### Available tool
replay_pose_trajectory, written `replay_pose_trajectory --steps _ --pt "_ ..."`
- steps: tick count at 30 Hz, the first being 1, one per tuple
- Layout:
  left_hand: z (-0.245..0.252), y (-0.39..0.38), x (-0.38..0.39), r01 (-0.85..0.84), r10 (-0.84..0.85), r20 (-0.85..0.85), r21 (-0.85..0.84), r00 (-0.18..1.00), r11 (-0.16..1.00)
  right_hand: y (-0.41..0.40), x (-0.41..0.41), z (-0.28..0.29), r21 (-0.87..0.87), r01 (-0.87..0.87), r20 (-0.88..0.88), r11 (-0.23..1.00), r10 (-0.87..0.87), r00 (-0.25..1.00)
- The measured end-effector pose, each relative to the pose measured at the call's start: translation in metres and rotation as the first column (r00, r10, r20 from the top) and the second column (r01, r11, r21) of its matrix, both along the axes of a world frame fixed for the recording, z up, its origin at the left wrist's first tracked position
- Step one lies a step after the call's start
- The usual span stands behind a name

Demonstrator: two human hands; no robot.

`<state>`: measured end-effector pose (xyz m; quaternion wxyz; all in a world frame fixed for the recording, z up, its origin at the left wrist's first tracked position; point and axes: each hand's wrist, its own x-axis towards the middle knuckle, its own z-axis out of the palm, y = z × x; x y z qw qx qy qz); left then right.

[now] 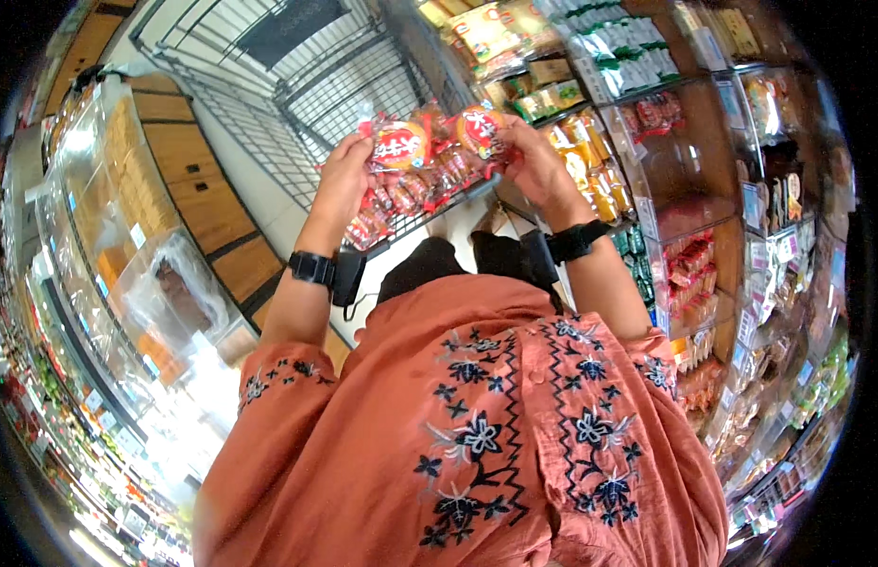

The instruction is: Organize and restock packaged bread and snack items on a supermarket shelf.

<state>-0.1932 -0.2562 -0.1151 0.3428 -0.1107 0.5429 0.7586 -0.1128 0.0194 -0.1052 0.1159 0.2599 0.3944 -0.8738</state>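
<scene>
Between my thumb and fingers, my left hand [345,169] holds a red-and-clear plastic-wrapped snack packet [402,144] with an orange round print and writing. A similar wrapped snack packet [477,129] is in my right hand [537,159], its printed face turned up. More small red-wrapped snacks [421,190] lie below and between my hands, at the near end of a wire shopping cart [354,92]. Whether these join the held packets in one bag, I cannot tell. Black bands with boxy devices sit on both wrists.
Along the right, a tiered shelf [644,205] carries yellow, green and red packaged snacks in clear-fronted bins. On the left are display cases with clear covers [138,188] above a wooden-panelled base [208,205]. The cart's basket extends ahead between them.
</scene>
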Motion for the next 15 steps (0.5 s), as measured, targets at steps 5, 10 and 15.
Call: replay_pose_trajectory --steps 5,10,15 --pt "0.017 0.026 0.012 -0.09 0.07 0.063 0.396 0.996 0.914 -0.006 -0.003 0.004 0.017 0.125 -0.043 0.992 -0.124 0.991" --pt "0.017 0.073 0.033 -0.166 0.052 0.242 0.483 0.969 0.86 -0.008 -0.005 0.007 -0.011 0.212 -0.057 0.977 -0.213 0.975" --pt "0.015 0.097 0.042 -0.197 0.051 0.308 0.465 0.95 0.863 -0.008 -0.005 0.012 -0.014 0.264 -0.061 0.964 -0.264 0.963"
